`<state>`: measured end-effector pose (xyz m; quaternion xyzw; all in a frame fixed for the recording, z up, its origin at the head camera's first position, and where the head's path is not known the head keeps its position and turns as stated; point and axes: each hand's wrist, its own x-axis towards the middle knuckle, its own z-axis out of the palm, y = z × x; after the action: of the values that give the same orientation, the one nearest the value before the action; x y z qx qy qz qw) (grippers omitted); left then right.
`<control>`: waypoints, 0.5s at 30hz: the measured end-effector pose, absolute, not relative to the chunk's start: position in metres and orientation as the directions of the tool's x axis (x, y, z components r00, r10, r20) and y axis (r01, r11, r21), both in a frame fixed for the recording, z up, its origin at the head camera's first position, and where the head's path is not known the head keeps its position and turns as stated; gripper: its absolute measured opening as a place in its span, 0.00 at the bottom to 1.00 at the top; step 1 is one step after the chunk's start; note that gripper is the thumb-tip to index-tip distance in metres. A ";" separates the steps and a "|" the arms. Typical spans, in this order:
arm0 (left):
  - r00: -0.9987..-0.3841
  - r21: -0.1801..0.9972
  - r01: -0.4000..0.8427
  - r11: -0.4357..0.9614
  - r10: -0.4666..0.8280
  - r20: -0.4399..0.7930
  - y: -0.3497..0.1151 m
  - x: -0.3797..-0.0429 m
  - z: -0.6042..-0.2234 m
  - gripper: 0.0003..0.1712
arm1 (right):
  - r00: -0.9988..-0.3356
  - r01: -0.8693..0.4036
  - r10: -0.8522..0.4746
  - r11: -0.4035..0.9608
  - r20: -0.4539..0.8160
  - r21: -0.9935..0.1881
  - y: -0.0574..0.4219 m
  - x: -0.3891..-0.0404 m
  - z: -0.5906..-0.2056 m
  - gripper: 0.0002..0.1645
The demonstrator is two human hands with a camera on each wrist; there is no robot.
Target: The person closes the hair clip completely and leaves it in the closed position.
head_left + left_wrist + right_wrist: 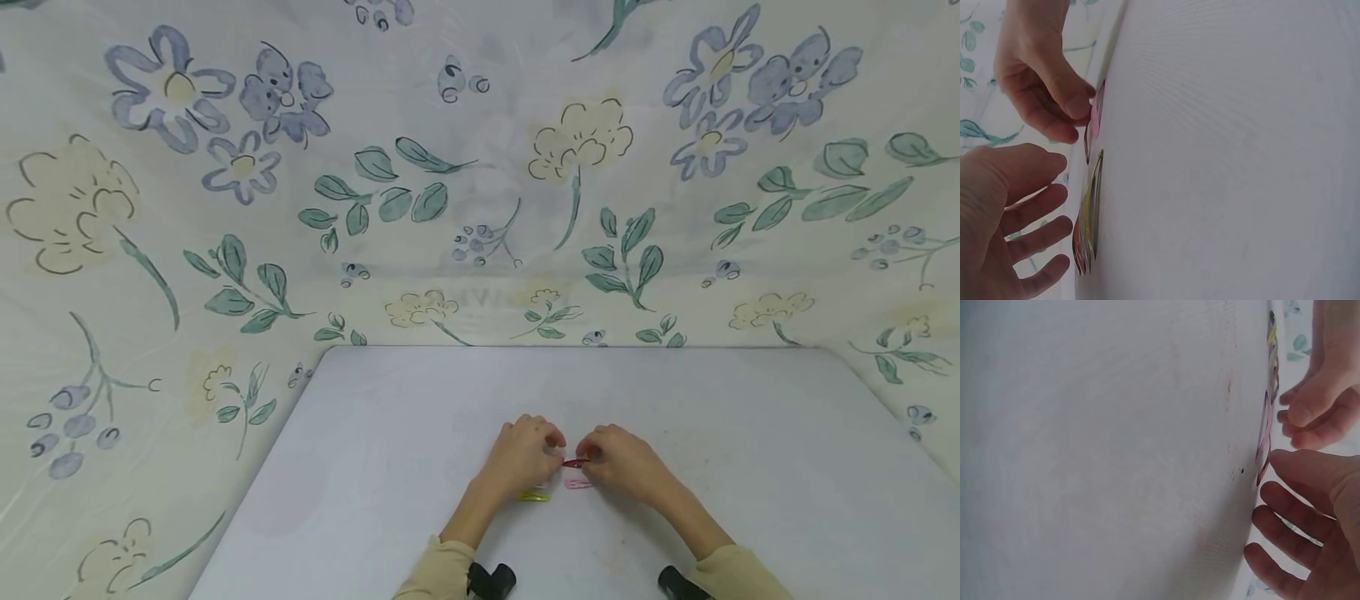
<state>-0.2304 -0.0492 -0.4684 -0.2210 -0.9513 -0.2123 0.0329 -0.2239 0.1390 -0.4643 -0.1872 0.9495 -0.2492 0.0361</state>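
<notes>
In the head view, a dark red snap hair clip lies between the two hands. My right hand pinches its right end between thumb and finger. Just nearer the person, a pink hair clip lies on the white table. My left hand is to the left of the red clip, fingers bent slightly. In the left wrist view this left hand has its fingers apart and nothing between them. Beside it lie a yellow hair clip and other clips, overlapping at this angle.
The white table carries the clips near its middle. Behind and beside it hangs a flower-printed cloth. Black wrist devices sit near both sleeves. Small reddish marks dot the tabletop.
</notes>
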 end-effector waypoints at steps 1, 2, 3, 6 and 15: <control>-0.900 0.392 0.435 0.810 0.407 0.157 -0.049 -0.231 -0.468 0.06 | -0.928 -0.335 -0.372 0.807 0.022 -0.487 0.139 -0.224 -0.464 0.08; -0.899 0.394 0.436 0.809 0.408 0.158 -0.049 -0.231 -0.469 0.06 | -0.929 -0.332 -0.371 0.806 0.020 -0.490 0.140 -0.225 -0.464 0.08; -0.899 0.394 0.437 0.808 0.409 0.158 -0.050 -0.231 -0.468 0.06 | -0.929 -0.329 -0.369 0.806 0.019 -0.493 0.140 -0.225 -0.464 0.08; -0.899 0.397 0.437 0.807 0.408 0.160 -0.051 -0.232 -0.468 0.06 | -0.931 -0.321 -0.365 0.805 0.009 -0.499 0.141 -0.227 -0.464 0.08; -0.903 0.423 0.425 0.800 0.407 0.138 -0.055 -0.230 -0.466 0.11 | -0.947 -0.271 -0.321 0.820 -0.012 -0.505 0.145 -0.229 -0.462 0.07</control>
<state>-0.2300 -0.0552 -0.4662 -0.2191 -0.9485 -0.2277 0.0200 -0.2288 0.1447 -0.4616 -0.1555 0.9526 -0.2570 0.0483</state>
